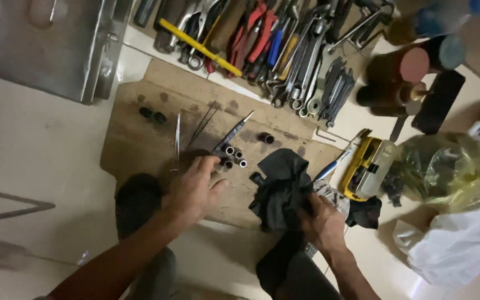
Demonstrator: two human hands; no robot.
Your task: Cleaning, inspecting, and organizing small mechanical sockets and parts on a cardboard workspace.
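My left hand (pixel 194 189) reaches onto a wooden board (pixel 140 133), fingertips at a cluster of small metal sockets (pixel 233 155). A thin metal tool (pixel 233 132) lies slanted just beyond the sockets. My right hand (pixel 322 225) grips a crumpled black cloth (pixel 281 186) at the board's right end. Two small dark caps (pixel 153 115) sit at the board's left, and one dark socket (pixel 265 138) lies to the right of the cluster. Slim metal rods (pixel 177 141) lie on the board above my left hand.
Many wrenches, pliers and a yellow ruler fill a tool pile (pixel 273 44) at the top. A metal box (pixel 51 44) stands top left. A yellow case (pixel 366 166), dark cylinders (pixel 401 72) and plastic bags (pixel 451 172) lie at the right.
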